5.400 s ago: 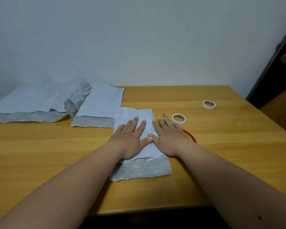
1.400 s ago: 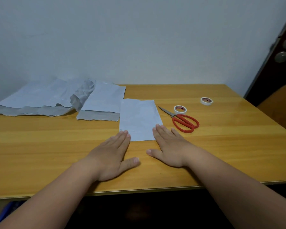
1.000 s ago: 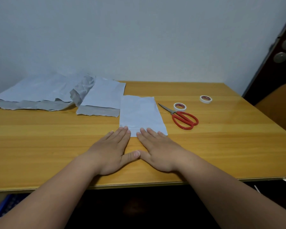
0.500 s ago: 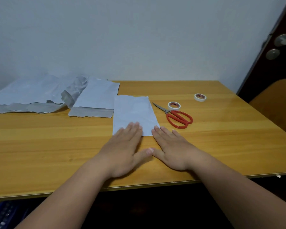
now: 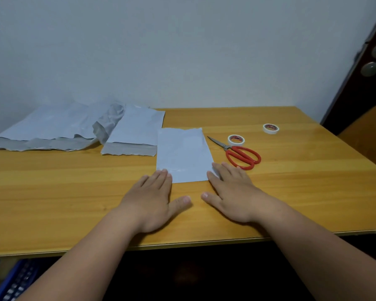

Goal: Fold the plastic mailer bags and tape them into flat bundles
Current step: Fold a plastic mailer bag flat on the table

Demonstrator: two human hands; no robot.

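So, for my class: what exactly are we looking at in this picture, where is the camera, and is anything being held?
There is no machine here, only a person's two bare hands. The camera sits on the person's head, looking down at a wooden table. The left hand and right hand lie flat, fingertips on the near corners of a folded plastic bag. Nothing is gripped. More bags lie to the left. To the right are red scissors and two tape rolls.
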